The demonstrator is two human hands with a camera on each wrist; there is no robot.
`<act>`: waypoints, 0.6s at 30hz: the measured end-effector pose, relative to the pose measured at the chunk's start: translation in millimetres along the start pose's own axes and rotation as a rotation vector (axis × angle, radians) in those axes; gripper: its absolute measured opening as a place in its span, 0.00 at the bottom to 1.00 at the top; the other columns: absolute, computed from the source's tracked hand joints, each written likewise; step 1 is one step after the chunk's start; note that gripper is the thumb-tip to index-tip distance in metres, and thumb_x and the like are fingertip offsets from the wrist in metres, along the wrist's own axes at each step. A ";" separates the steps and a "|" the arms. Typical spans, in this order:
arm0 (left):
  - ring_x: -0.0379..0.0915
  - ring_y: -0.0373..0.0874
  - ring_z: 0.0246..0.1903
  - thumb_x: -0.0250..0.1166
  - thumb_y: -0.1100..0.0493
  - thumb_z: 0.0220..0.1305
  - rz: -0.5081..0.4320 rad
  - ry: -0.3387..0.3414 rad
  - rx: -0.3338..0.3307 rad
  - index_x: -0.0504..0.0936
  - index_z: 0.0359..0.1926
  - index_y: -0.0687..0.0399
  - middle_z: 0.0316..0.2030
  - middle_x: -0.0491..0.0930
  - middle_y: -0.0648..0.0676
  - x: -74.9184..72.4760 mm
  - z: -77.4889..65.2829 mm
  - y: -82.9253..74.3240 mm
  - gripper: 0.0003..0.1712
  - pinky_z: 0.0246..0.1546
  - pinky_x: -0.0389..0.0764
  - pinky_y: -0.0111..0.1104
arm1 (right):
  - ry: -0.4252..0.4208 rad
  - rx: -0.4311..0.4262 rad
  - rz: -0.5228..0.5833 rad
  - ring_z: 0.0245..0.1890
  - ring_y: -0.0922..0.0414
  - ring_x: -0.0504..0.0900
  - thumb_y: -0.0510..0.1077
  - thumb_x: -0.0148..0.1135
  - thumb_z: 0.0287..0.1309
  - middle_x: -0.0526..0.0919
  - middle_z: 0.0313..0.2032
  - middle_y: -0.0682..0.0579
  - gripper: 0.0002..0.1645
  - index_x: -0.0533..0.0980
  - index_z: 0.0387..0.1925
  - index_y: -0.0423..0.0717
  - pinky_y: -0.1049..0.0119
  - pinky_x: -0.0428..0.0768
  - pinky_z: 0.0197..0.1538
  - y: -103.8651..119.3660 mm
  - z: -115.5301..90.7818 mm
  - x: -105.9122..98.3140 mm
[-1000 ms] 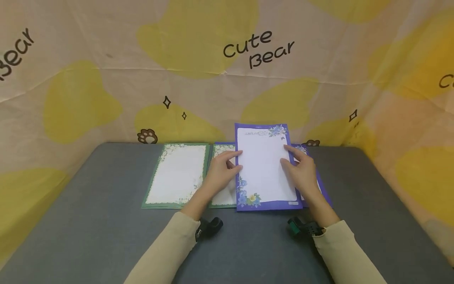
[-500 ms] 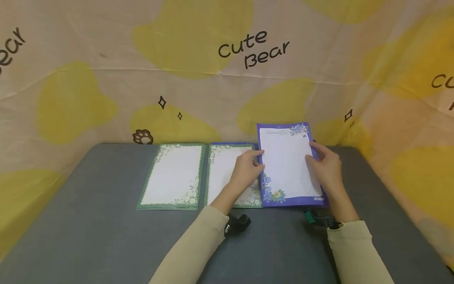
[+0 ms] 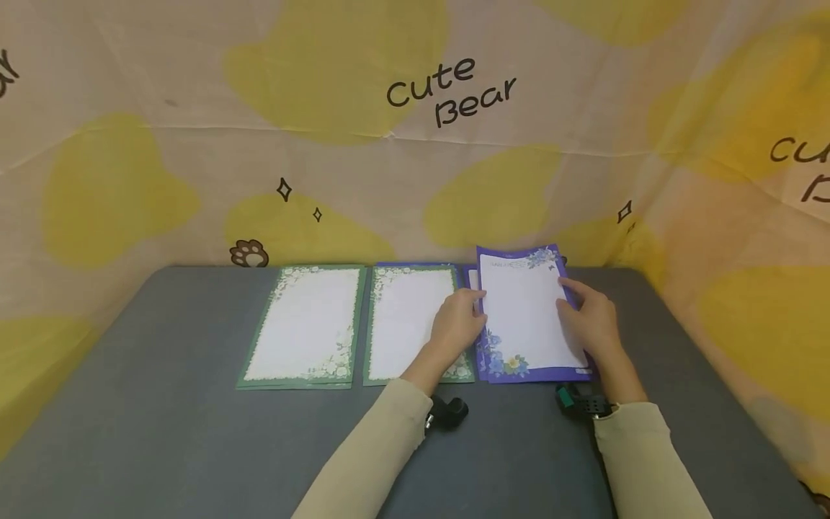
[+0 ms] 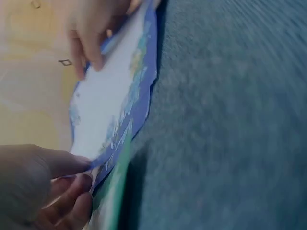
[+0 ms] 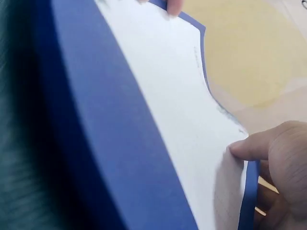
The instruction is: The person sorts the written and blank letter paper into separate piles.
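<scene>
A sheet of stationery paper with a purple-blue border and blue flowers is held between both hands at the right end of a row. My left hand pinches its left edge; in the left wrist view the thumb lies on the front. The right hand pinches the opposite edge, thumb in front and fingers behind. The sheet bows slightly, its top raised. Behind it, another purple-bordered sheet shows along the left side and is mostly hidden.
Green-bordered sheets lie in the middle of the row, partly behind my left forearm, with a purple edge showing above. More green-bordered sheets lie at the left. A patterned cloth rises behind the grey table.
Both hands have carried the purple-bordered sheet right, off the middle green-bordered sheets, and then lowered it over the right-hand purple sheet. The head view has swung slightly right.
</scene>
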State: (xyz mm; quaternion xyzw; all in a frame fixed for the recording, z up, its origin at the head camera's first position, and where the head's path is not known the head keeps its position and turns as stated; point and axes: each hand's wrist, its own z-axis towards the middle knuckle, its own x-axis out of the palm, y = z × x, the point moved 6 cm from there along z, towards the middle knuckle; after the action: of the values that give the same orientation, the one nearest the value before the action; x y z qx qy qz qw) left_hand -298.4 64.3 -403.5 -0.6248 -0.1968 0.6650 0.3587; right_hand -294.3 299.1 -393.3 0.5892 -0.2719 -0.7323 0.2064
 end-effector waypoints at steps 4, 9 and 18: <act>0.76 0.39 0.27 0.69 0.61 0.64 0.065 0.041 -0.017 0.80 0.63 0.54 0.48 0.85 0.56 9.8 0.4 7.4 0.26 0.29 0.80 0.29 | 0.058 -0.008 -0.020 0.54 0.34 0.78 0.45 0.53 0.71 0.78 0.60 0.31 0.29 0.70 0.71 0.44 0.40 0.77 0.56 -10.5 -1.3 15.1; 0.77 0.52 0.63 0.68 0.56 0.67 0.137 0.085 0.001 0.78 0.65 0.58 0.66 0.76 0.60 17.7 0.7 7.3 0.27 0.65 0.77 0.41 | 0.078 -0.119 -0.123 0.68 0.30 0.68 0.43 0.54 0.71 0.72 0.66 0.29 0.27 0.73 0.66 0.36 0.32 0.63 0.70 -13.7 -2.2 24.1; 0.66 0.54 0.72 0.64 0.51 0.70 0.258 0.094 0.038 0.78 0.65 0.61 0.71 0.70 0.62 22.3 2.0 6.5 0.27 0.74 0.67 0.42 | 0.102 -0.164 -0.247 0.73 0.30 0.59 0.55 0.52 0.73 0.64 0.72 0.31 0.33 0.70 0.69 0.37 0.26 0.54 0.69 -18.4 -2.6 32.6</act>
State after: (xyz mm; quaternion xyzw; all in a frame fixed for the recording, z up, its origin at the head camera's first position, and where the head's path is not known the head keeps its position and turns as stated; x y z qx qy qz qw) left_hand -301.1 76.5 -423.3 -0.6685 -0.0853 0.6792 0.2907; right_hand -298.6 292.6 -430.0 0.6355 -0.1258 -0.7412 0.1759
